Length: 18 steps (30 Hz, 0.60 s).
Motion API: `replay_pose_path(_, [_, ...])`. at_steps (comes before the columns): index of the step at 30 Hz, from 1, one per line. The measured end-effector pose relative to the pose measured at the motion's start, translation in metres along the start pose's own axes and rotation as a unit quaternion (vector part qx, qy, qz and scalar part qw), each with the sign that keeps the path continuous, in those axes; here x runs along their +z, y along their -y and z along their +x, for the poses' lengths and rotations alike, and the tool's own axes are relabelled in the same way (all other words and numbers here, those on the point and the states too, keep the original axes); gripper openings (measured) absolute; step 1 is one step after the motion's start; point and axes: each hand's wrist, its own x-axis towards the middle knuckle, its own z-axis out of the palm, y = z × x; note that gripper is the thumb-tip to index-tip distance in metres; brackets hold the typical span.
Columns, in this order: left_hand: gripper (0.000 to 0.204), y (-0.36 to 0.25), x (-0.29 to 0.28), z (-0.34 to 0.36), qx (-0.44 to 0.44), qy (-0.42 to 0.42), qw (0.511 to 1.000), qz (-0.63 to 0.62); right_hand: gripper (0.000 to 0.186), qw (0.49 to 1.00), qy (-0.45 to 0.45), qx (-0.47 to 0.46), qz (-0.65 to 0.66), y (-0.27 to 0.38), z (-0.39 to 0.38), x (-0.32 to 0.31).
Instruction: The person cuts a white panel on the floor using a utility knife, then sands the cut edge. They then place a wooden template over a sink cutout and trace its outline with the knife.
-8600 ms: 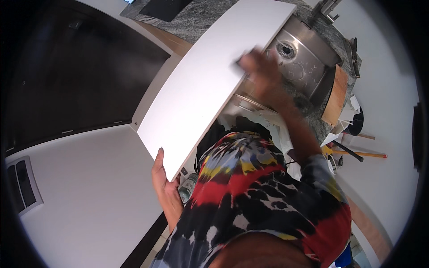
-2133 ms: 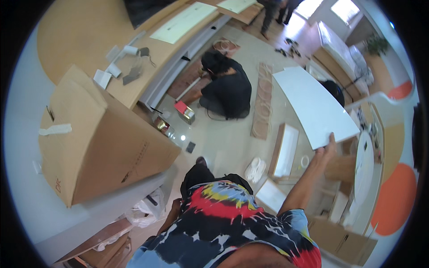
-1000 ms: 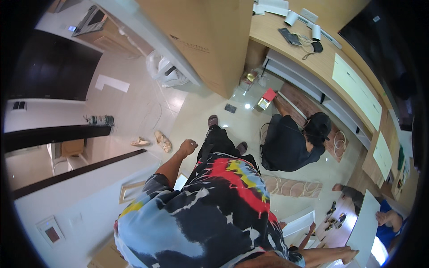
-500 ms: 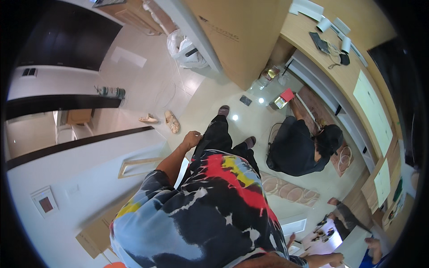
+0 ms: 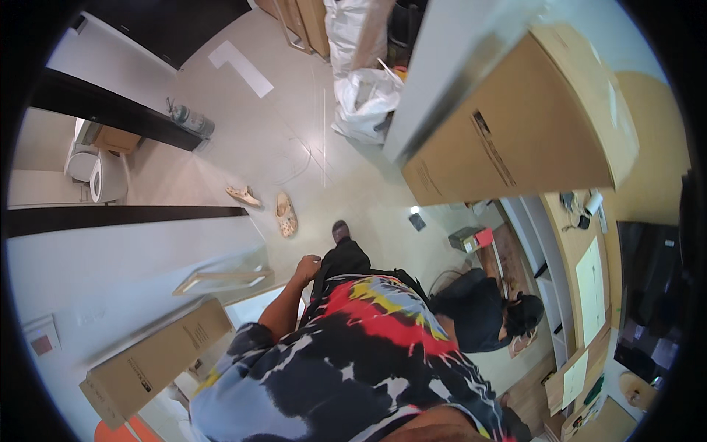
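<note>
My left hand (image 5: 308,267) hangs beside my dark trousers (image 5: 342,259), touching or nearly touching the cloth at the thigh. Its fingers look curled, and whatever they may hold is hidden. My right hand does not show; the multicoloured shirt (image 5: 353,353) fills the lower middle of the view. One shoe (image 5: 340,230) of mine stands on the glossy tiles. Closest to my left arm is a pale wooden frame (image 5: 221,280) by the white wall. A pair of clogs, including one spotted clog (image 5: 286,214), lies ahead to the left.
A tall cardboard box (image 5: 508,140) stands ahead right, near a white sack (image 5: 366,103). At right, a person in black (image 5: 475,309) crouches beside a long wooden cabinet (image 5: 593,287). A fire extinguisher (image 5: 190,121) stands by the doorway. Another carton (image 5: 158,361) lies at left.
My view has shifted forward: the tall box, sack and doorway look nearer, and the crouching person sits lower in view. My left hand stays by the thigh. An arm at lower right is gone from view.
</note>
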Motion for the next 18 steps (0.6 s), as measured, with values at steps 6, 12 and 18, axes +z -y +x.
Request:
replay_pose_path(6, [0.041,0.055,-0.092,0.076,-0.050,-0.118,0.985,-0.119,0.036,0.969,-0.100,0.057,0.220,0.188,0.167,-0.156])
replay_pose_path(12, [0.041,0.043,-0.169,0.135,-0.106,-0.116,0.978,-0.139,0.034,0.923,0.019,0.173,0.344,0.250,0.273,-0.205])
replay_pose_path(18, [0.043,-0.016,-0.239,0.182,-0.165,-0.086,0.942,-0.279,0.020,0.938,0.069,0.212,0.264,0.294,0.404,-0.172])
